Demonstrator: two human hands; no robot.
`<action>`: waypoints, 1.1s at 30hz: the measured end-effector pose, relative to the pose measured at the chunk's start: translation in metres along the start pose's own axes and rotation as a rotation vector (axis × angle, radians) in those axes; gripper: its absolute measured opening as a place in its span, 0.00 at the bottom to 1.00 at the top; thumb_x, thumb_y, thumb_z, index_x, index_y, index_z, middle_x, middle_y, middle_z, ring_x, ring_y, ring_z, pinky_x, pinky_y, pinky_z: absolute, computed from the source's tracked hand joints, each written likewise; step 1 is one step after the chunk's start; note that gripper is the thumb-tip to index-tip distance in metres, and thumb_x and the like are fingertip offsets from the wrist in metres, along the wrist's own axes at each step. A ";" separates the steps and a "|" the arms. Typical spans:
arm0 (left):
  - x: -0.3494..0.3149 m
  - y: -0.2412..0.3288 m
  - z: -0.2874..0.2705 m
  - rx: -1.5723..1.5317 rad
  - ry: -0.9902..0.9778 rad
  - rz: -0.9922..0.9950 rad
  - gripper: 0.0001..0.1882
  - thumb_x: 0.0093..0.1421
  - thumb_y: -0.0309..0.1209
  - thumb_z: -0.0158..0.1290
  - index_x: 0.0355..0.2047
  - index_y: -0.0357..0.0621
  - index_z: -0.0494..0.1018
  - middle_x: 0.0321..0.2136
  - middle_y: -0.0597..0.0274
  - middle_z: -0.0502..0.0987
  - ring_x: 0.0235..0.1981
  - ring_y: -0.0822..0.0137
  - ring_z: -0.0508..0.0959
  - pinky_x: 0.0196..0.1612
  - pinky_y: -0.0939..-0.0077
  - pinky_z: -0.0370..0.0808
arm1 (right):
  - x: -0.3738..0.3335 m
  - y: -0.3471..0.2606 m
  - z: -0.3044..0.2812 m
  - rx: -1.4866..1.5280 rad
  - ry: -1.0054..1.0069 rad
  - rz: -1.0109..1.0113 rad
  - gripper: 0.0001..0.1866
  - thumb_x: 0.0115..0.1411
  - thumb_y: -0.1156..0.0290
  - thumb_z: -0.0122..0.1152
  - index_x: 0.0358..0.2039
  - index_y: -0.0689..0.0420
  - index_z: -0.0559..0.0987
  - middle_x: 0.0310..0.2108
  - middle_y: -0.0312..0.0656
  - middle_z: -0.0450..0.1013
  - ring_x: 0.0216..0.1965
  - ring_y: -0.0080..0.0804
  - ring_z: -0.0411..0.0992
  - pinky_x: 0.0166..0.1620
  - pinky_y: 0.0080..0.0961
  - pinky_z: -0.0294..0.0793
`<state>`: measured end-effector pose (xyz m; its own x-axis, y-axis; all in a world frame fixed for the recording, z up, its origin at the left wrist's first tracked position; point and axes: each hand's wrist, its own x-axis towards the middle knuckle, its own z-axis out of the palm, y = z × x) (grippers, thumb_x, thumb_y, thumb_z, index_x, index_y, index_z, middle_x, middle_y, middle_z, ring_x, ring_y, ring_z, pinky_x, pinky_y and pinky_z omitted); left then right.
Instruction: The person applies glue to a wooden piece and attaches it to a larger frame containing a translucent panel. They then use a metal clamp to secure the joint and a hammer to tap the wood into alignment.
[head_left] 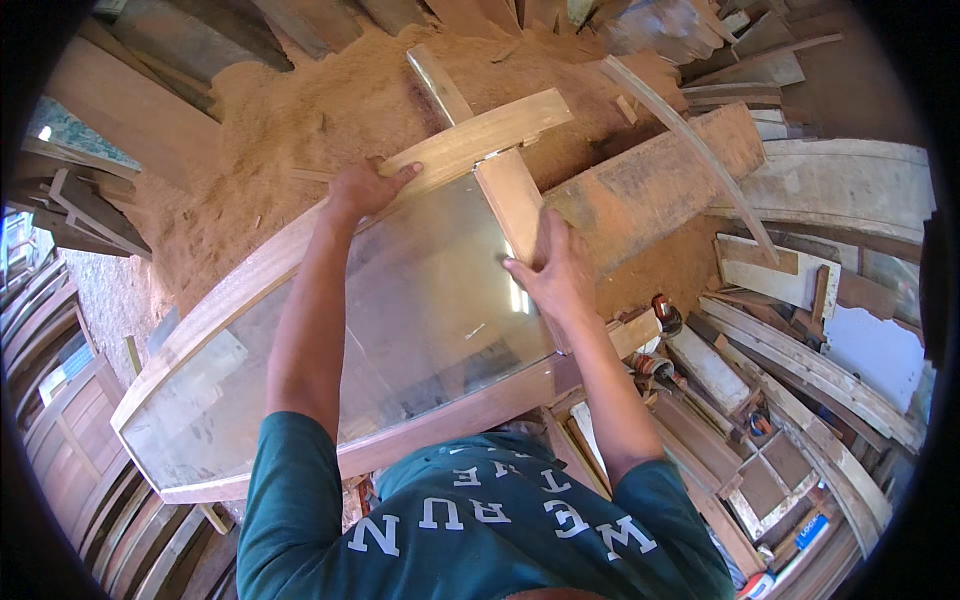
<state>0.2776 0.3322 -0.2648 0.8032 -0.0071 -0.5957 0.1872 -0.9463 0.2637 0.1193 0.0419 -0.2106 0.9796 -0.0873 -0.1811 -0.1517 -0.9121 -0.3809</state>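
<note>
A long wooden frame (pixel 480 137) around a glass pane (pixel 420 300) lies across in front of me. My left hand (pixel 368 188) grips its far rail, thumb stretched along the top and fingers partly hidden beyond the edge. At the right end, a short wooden crosspiece (pixel 510 205) sits between the long rails. Around that crosspiece my right hand (pixel 558 268) is closed, thumb on the glass side and fingers on the outer side. A narrow gap shows where the crosspiece meets the far rail. The near rail (pixel 460 415) runs close to my body.
Sawdust (pixel 300 110) covers the ground beyond the frame. A thick dusty plank (pixel 660 180) lies to the right, crossed by a thin curved strip (pixel 690 140). Stacked boards (pixel 810 360) and tools fill the right side; more timber (pixel 90 410) leans at left.
</note>
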 end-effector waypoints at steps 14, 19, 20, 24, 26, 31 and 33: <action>-0.001 -0.006 0.001 -0.075 -0.003 -0.003 0.57 0.52 0.78 0.45 0.58 0.33 0.73 0.50 0.32 0.77 0.57 0.42 0.76 0.61 0.53 0.69 | 0.025 0.011 0.022 0.192 -0.027 0.054 0.45 0.49 0.61 0.77 0.63 0.68 0.67 0.55 0.60 0.71 0.57 0.57 0.70 0.60 0.42 0.70; 0.003 -0.007 0.008 -0.054 0.055 0.017 0.55 0.53 0.77 0.46 0.56 0.33 0.74 0.47 0.32 0.79 0.54 0.42 0.78 0.59 0.52 0.71 | 0.023 0.016 0.028 0.161 0.051 -0.055 0.43 0.47 0.62 0.76 0.60 0.69 0.68 0.47 0.59 0.74 0.51 0.57 0.71 0.56 0.45 0.71; 0.003 -0.007 0.007 -0.055 0.043 0.026 0.54 0.54 0.77 0.46 0.56 0.33 0.74 0.47 0.32 0.79 0.54 0.41 0.78 0.59 0.51 0.71 | 0.022 0.016 0.027 0.147 0.056 -0.068 0.43 0.48 0.62 0.76 0.60 0.69 0.68 0.47 0.59 0.74 0.51 0.57 0.72 0.55 0.44 0.71; -0.001 -0.002 -0.002 -0.033 -0.040 -0.003 0.56 0.54 0.77 0.44 0.61 0.35 0.70 0.53 0.33 0.76 0.58 0.41 0.74 0.62 0.49 0.68 | 0.030 0.035 0.027 0.360 -0.003 -0.050 0.38 0.53 0.58 0.74 0.59 0.67 0.70 0.48 0.57 0.75 0.50 0.51 0.74 0.54 0.40 0.73; -0.001 -0.001 -0.001 -0.027 -0.035 -0.013 0.56 0.54 0.77 0.44 0.61 0.35 0.70 0.53 0.33 0.76 0.58 0.41 0.74 0.62 0.49 0.68 | 0.040 0.052 0.030 0.576 -0.068 0.049 0.36 0.57 0.56 0.72 0.59 0.65 0.72 0.48 0.56 0.76 0.50 0.46 0.76 0.54 0.37 0.74; -0.001 0.000 0.000 -0.007 -0.030 -0.026 0.56 0.54 0.78 0.44 0.62 0.35 0.69 0.52 0.33 0.76 0.58 0.41 0.74 0.62 0.51 0.69 | 0.089 0.054 0.038 0.680 -0.276 0.243 0.32 0.62 0.52 0.67 0.57 0.64 0.75 0.48 0.52 0.78 0.49 0.37 0.76 0.53 0.31 0.74; 0.001 -0.001 0.003 0.002 0.003 -0.017 0.55 0.54 0.77 0.44 0.60 0.35 0.71 0.49 0.35 0.79 0.57 0.42 0.76 0.60 0.50 0.70 | 0.097 0.059 0.053 0.721 -0.295 0.215 0.28 0.64 0.54 0.65 0.55 0.63 0.76 0.45 0.47 0.78 0.45 0.31 0.75 0.49 0.28 0.74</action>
<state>0.2759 0.3318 -0.2679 0.8018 0.0103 -0.5975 0.2001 -0.9468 0.2522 0.1985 0.0010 -0.2983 0.8594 -0.0304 -0.5105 -0.4793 -0.3960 -0.7832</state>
